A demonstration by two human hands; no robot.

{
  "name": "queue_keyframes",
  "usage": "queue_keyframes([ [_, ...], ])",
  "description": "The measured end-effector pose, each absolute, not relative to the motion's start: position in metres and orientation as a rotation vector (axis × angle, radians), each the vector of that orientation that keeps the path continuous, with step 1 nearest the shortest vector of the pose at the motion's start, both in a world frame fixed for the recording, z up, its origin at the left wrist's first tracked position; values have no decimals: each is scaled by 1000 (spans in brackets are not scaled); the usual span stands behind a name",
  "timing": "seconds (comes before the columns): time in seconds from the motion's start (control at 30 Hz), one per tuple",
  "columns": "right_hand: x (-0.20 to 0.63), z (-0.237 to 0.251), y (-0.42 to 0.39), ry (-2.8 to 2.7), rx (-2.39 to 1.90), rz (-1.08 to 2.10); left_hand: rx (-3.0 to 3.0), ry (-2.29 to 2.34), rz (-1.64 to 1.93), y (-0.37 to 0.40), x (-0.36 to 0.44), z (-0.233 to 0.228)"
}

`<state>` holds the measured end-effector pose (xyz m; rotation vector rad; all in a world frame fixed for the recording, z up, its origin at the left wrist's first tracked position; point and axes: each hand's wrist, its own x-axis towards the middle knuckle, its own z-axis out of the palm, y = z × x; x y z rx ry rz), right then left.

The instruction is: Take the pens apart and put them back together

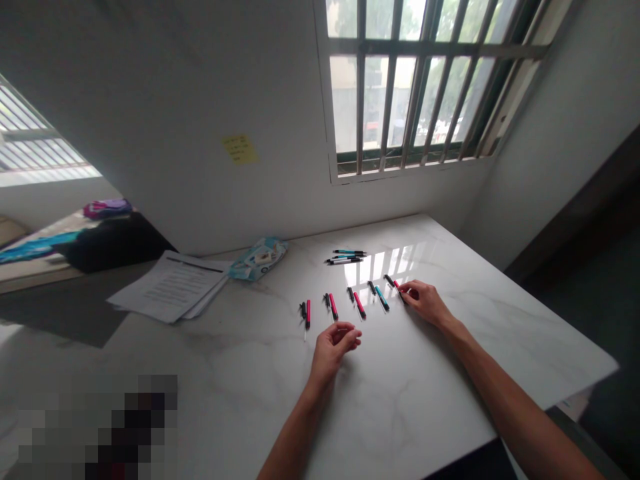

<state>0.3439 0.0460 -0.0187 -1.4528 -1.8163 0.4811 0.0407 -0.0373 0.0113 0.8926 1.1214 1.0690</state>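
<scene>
Several pens lie taken apart in a row on the white marbled table (240,393). Each has a coloured barrel with a black end beside a smaller black clip piece, such as the leftmost red barrel (309,312) and its black piece (303,310). One barrel (382,297) is blue. At the row's right end, my right hand (424,301) pinches a red pen barrel (398,287), its lower part partly behind the fingertips. A black clip piece (389,281) lies just left of it. My left hand (334,345) hovers before the row, fingers loosely curved and apart, holding nothing visible.
Behind the row, several whole pens (346,257) lie together. Further left are a blue soft packet (259,259) and printed papers (173,287). A wall with a yellow note (240,149) and a barred window (400,93) bounds the table's back.
</scene>
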Motion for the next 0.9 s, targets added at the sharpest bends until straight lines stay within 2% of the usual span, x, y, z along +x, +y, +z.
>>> queue_keyframes([
  [0.27,331,3,35,-1744,-1375,564,879,1119,1074,-38,42,11],
  [0.47,269,30,-2,-1725,-927,1144,925,1111,1070,-41,44,19],
  [0.6,241,32,-16,-1668,-798,1362,937,1081,1047,-43,44,21],
  [0.8,235,29,-18,-1519,-802,1489,868,1005,1021,-46,45,22],
  [0.9,237,35,-15,-1575,-794,1455,823,1006,1028,-46,47,23],
])
